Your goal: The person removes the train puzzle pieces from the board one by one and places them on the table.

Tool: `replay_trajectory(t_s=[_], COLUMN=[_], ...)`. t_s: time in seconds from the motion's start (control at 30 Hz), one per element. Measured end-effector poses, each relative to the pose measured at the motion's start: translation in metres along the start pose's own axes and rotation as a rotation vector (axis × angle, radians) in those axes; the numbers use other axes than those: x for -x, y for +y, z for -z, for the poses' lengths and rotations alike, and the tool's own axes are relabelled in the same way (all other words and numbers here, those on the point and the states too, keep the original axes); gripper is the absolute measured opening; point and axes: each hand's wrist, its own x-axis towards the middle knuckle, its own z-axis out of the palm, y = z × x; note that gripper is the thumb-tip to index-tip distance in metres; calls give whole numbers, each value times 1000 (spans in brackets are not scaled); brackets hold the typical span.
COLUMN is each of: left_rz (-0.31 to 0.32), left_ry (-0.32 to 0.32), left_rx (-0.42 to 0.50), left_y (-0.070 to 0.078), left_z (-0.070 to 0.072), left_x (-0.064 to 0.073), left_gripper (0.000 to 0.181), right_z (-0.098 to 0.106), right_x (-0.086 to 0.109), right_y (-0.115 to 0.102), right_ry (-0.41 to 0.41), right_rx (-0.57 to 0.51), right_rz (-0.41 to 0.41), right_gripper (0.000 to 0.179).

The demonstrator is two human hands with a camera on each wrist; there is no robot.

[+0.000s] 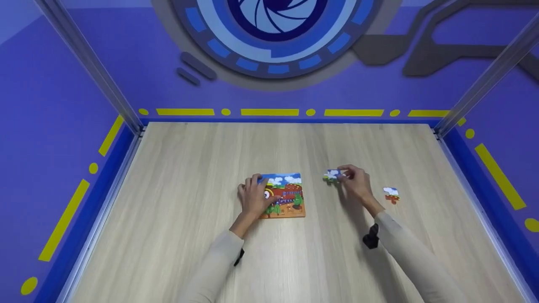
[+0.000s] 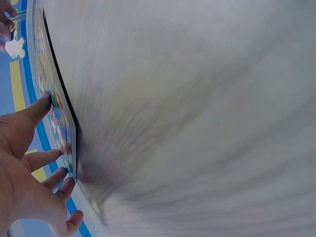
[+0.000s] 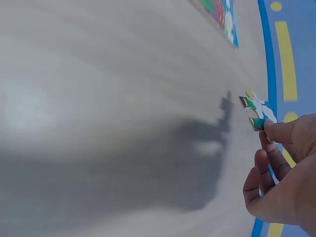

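A: Why is the puzzle board [image 1: 292, 191] sitting where it is?

B: It lies flat on the bench [image 1: 181, 168], about midway between the left and right edges and well in from the far edge. I'd guess that puts it within easy reach of both arms.

A: And the left hand [image 1: 252, 197]?

B: Fingers spread apart over the board's left edge, with the thumb across the picture. My reading is that it steadies the board against sliding. What lies beneath the palm is hidden.

A: The right hand [image 1: 357, 184]?

B: Thumb and finger together, pinching one knobbed piece [image 1: 332, 175] between the board and the bench's right edge. The right wrist view shows their shadow [image 3: 202, 168] cast on the bench apart from them, so the piece looks lifted.

A: Why grip it at one side only?

B: Probably to leave the other edges and most of the cloud picture uncovered, so the cut shape can be seen.

A: Anything else?

B: A loose piece [image 1: 391, 195], cloud at its top and red-brown below, on the bench farther toward the right edge. There it's out of the board's way, I think, yet near the right forearm.
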Motion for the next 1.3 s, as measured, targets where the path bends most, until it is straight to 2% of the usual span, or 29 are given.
replay_trajectory(t_s=[0.13,0.33,0.5,0.8,1.17,1.3], left_rz=[17,9,10,26,-1,-16], left_ry=[-5,-4,-7,-42,-9,-12], left_rx=[-25,-26,-26,-30,-4,1], left_y=[2,3,2,3,2,0], left_z=[2,1,1,2,1,3], left_x=[0,1,0,0,0,0], left_gripper=[72,72,71,71,75,77], right_z=[13,27,36,46,64,68], right_x=[3,9,13,18,23,24], right_y=[11,25,32,44,62,69], right_ry=[-13,-24,-13,-17,-9,-17], right_rx=[14,37,53,176,256,263], right_rz=[-22,-33,-4,77,64,16], right_gripper=[29,30,28,25,28,29])
